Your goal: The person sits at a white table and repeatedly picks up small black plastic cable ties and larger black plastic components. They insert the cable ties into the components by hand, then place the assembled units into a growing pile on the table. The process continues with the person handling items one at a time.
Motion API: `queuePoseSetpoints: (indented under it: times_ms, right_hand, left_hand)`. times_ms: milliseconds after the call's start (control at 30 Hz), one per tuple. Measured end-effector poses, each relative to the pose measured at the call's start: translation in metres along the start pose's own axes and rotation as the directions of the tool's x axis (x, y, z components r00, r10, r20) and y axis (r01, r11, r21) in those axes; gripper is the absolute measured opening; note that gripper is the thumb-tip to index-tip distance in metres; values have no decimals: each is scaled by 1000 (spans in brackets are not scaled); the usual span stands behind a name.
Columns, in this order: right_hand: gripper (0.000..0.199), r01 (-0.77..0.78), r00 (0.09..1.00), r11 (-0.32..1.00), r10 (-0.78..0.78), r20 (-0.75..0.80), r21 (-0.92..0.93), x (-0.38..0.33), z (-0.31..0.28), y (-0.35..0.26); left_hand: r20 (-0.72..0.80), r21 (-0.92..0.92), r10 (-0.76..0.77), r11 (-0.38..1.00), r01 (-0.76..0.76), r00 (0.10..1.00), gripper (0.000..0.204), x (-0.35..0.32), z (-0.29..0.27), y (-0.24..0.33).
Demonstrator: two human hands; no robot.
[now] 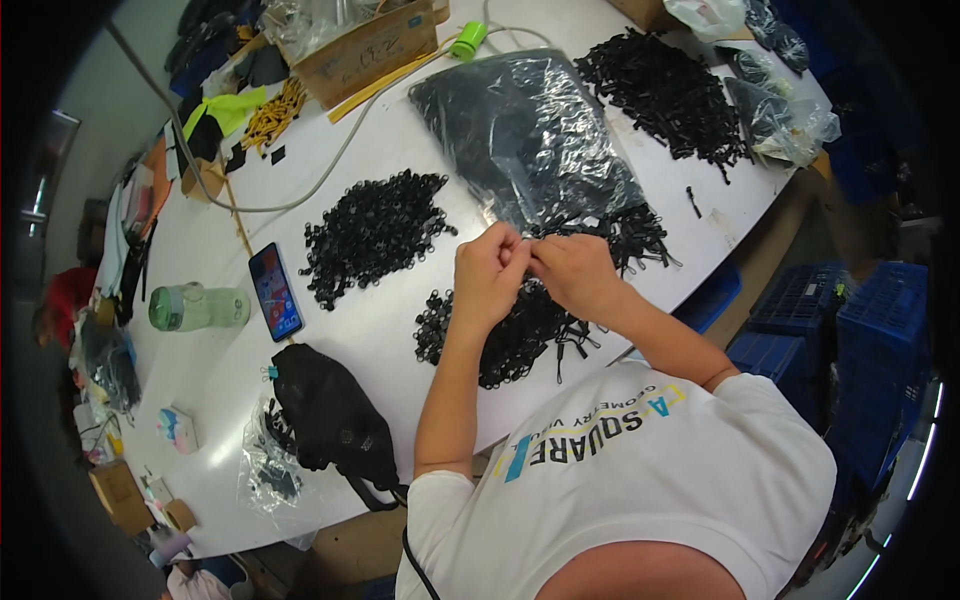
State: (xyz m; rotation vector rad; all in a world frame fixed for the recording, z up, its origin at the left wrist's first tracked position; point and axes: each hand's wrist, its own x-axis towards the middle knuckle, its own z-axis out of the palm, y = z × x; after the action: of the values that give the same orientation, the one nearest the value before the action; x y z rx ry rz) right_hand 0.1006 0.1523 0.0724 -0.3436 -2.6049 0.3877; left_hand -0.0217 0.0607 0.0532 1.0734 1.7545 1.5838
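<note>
Close together over the table, my left hand (488, 272) and my right hand (576, 272) meet at the fingertips. Both are closed in a pinch, and whatever lies between the fingers is too small and covered to make out. Just below them spreads a pile of small black plastic pieces (508, 345), some with cord loops. Behind my right hand, black corded pulls (635, 238) spill at the mouth of a large clear plastic bag (530, 130) with dark contents. Left of my hands sits a heap of small black ring-like parts (375, 232).
Another black heap (665, 95) lies at the far right. On the left are a phone (275, 292), a green bottle (200, 307) and a black pouch (335, 410). A cardboard box (370, 55) stands at the back, a grey cable (330, 170) crosses the table, and blue crates (875, 340) stand right.
</note>
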Motion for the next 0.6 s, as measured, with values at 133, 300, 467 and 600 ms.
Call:
queuePoseSetpoints:
  times_ms: [133, 300, 467, 600]
  right_hand:
    - [13, -36, 998, 999, 34, 46, 34, 6, -8, -3]
    - [17, 34, 992, 999, -37, 117, 27, 16, -20, 3]
    - [21, 218, 971, 976, -218, 99, 16, 20, -27, 10]
    - [26, 266, 963, 959, -270, 24, 93, 19, -28, 15]
  left_hand:
    - [-54, -182, -66, 982, 55, 996, 20, 2, 2, -4]
    - [266, -327, -166, 911, 251, 950, 28, 3, -8, -6]
    - [191, -361, -86, 920, 151, 978, 27, 9, -14, -2]
    - [-160, -220, 12, 974, -47, 987, 19, 17, -2, 5]
